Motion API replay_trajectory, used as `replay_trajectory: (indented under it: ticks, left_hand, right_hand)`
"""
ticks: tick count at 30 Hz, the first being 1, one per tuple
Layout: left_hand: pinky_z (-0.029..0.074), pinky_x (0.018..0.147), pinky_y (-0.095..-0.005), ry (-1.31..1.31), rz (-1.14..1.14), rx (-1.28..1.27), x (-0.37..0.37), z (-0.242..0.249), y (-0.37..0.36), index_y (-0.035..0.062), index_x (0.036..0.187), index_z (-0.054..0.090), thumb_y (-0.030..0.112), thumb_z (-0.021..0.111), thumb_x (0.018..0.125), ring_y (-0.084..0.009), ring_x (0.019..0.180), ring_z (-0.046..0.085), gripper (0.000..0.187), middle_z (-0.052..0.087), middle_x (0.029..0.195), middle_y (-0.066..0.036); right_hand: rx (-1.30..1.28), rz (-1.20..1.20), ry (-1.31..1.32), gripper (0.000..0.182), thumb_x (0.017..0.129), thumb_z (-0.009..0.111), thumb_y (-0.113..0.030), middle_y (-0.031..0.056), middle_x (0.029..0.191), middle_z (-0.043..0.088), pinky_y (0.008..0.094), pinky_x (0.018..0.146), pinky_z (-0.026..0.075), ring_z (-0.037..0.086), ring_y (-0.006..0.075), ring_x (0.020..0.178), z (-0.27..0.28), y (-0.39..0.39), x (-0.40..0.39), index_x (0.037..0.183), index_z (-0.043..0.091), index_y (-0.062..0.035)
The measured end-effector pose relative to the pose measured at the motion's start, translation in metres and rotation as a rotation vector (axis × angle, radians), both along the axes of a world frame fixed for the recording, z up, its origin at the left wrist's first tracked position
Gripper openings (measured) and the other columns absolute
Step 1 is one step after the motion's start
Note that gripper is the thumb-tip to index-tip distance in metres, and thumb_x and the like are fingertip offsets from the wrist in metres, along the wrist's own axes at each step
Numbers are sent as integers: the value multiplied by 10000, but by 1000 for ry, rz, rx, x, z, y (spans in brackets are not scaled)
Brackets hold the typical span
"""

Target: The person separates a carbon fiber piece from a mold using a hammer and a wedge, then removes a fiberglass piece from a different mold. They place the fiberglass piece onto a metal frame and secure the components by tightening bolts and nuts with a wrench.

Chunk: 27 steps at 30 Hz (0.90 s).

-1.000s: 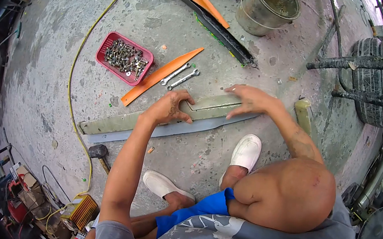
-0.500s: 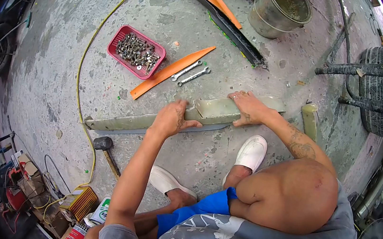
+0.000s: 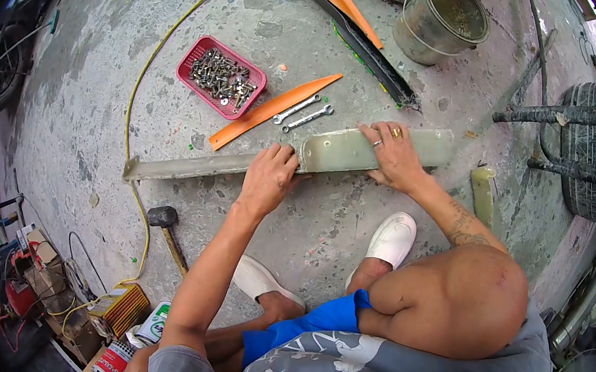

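A long, pale greenish panel (image 3: pixel 347 150) lies across the floor in front of my feet, its narrow part reaching left over a yellow hose. My left hand (image 3: pixel 269 176) grips the panel near its middle, where the narrow part meets the wide part, fingers over the far edge. My right hand (image 3: pixel 394 157) is wrapped over the wide part, fingers at the far edge and thumb at the near edge. Two wrenches (image 3: pixel 308 118) and an orange strip (image 3: pixel 275 111) lie just beyond the panel. A pink basket (image 3: pixel 260 79) of bolts sits behind them.
A mallet (image 3: pixel 162 217) lies left of my feet. A short greenish piece (image 3: pixel 483 195) is at the right. Farther off are a metal bucket (image 3: pixel 423 41), a long black strip (image 3: pixel 373 58), a metal frame (image 3: pixel 567 116) and tires (image 3: pixel 580 150). The yellow hose (image 3: pixel 132 102) runs along the left.
The panel has been tilted, so more of its wide upper face shows and the grey-blue edge below is gone from view. My left fingers have closed on it; my right hand has shifted slightly.
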<state>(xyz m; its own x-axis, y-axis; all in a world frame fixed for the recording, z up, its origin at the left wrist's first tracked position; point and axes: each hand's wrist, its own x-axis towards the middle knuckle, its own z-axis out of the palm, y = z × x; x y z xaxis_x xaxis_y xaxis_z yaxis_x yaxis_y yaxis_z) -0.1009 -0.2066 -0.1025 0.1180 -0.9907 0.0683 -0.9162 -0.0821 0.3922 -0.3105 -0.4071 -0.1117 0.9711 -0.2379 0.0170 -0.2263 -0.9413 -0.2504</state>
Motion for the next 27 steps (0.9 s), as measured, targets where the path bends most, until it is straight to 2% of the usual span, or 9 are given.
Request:
replay_trajectory:
  ticks: [4,6,9,12,13,18,22,25,27]
  left_hand:
    - [461,809,-393,-32,33,-29,1,11,2,10,937,627,308,781,741,-295,890,545,388,587,960,-97]
    - [462,776,-398,286,44,-27,6,21,0,1,982,645,300,757,777,-295,916,547,379,599,969,-109]
    - [459,730,-393,373,206,17,-1,19,-6,-30,865,613,256,725,819,-317,819,535,311,567,871,-135]
    - [443,665,-410,388,275,27,-10,7,-10,-43,800,580,199,680,848,-331,737,524,266,526,798,-167]
    - [422,628,-423,380,284,-82,-13,3,-14,-55,758,546,175,655,855,-339,678,506,273,491,759,-180]
    - [412,622,-432,392,352,-99,-21,-5,-16,-45,737,530,161,647,856,-347,685,498,265,480,755,-185]
    - [421,677,-455,424,321,-82,-16,-2,-10,-2,737,520,181,640,866,-360,744,508,254,494,777,-179]
    - [441,740,-442,204,263,-177,14,18,12,0,815,550,210,664,863,-351,808,528,245,519,827,-174]
    - [455,806,-435,208,72,-116,41,47,26,9,912,581,215,671,867,-348,884,542,230,546,885,-165]
  right_hand:
    - [-25,-38,19,1038,602,841,-271,139,1205,473,433,995,320,459,312,1143,-9,14,2,1481,307,-135]
    - [18,-72,70,1068,600,847,-252,131,1219,465,433,1005,303,450,305,1143,-7,18,-1,1504,283,-191]
    - [25,-76,61,1064,605,851,-251,121,1216,464,432,1004,303,449,300,1129,-7,16,1,1504,284,-204]
    - [33,-62,97,1043,607,855,-264,113,1219,462,440,999,307,448,301,1126,0,14,6,1489,306,-175]
    - [35,-54,90,1043,607,855,-264,113,1219,462,440,999,307,448,301,1126,4,14,10,1489,306,-175]
    - [165,18,79,957,593,864,-289,116,1176,514,434,971,356,498,297,1092,0,16,33,1414,406,-116]
    - [222,70,-79,918,558,860,-280,127,1083,548,439,891,418,544,316,1011,-12,8,32,1367,466,-101]
    - [252,54,-57,880,508,837,-212,149,1086,563,442,860,445,549,363,1003,4,12,37,1314,505,-92]
    - [244,24,-80,870,509,826,-229,152,1029,549,434,836,442,547,359,965,4,13,24,1306,507,-90]
